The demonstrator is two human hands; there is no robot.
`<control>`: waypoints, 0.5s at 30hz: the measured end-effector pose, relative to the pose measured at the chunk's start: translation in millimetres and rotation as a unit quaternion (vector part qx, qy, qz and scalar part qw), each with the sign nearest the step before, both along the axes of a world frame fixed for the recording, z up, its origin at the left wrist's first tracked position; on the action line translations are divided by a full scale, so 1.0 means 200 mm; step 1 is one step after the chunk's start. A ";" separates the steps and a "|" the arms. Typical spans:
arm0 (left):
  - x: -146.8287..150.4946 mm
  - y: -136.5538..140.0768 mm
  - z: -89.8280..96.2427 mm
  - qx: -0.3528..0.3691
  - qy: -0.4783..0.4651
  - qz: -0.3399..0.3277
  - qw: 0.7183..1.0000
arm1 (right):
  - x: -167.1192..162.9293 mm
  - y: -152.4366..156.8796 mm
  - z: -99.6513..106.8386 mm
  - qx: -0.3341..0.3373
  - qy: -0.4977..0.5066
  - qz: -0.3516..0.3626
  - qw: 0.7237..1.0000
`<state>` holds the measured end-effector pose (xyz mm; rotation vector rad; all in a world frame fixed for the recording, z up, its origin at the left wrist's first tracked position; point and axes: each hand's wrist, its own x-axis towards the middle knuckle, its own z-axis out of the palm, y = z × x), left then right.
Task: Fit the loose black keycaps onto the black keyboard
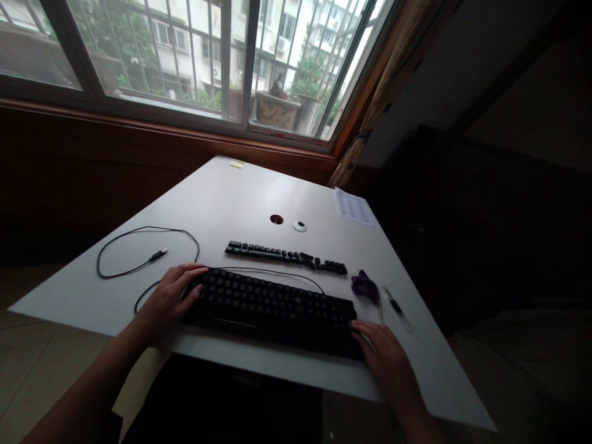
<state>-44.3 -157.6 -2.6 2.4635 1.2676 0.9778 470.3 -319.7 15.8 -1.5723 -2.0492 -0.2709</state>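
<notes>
1. Since the cable (158,254) loops left, dragging the keyboard (272,308), near and central, might snag it.
2. Left hand (170,291): fingers half-spread on its left end; grip unclear.
3. Keycaps (277,252) beyond might scatter if bumped.
4. Right hand (383,346): fingers bent at its right end; grip unclear.

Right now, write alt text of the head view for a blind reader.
A person's left hand and right hand rest at opposite ends of a black keyboard on a white table by a window. Beyond it lie loose keys, with a cable looped at the left and a crumpled purple item at the right.
</notes>
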 end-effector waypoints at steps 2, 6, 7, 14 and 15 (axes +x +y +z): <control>0.00 0.00 0.00 -0.004 0.003 0.002 1.000 | 0.00 0.00 0.01 0.000 0.008 0.004 1.000; 0.00 0.00 0.00 -0.006 0.000 0.003 1.000 | -0.01 0.00 0.01 -0.006 0.016 0.005 1.000; 0.00 0.00 0.00 -0.007 0.000 0.002 1.000 | -0.01 0.00 0.01 -0.005 0.017 0.006 1.000; 0.01 0.00 0.02 -0.010 -0.004 0.002 1.000 | -0.01 -0.01 0.00 0.001 0.012 0.011 1.000; 0.01 0.00 0.02 -0.011 -0.003 0.000 1.000 | -0.01 -0.02 0.00 0.001 0.010 0.011 1.000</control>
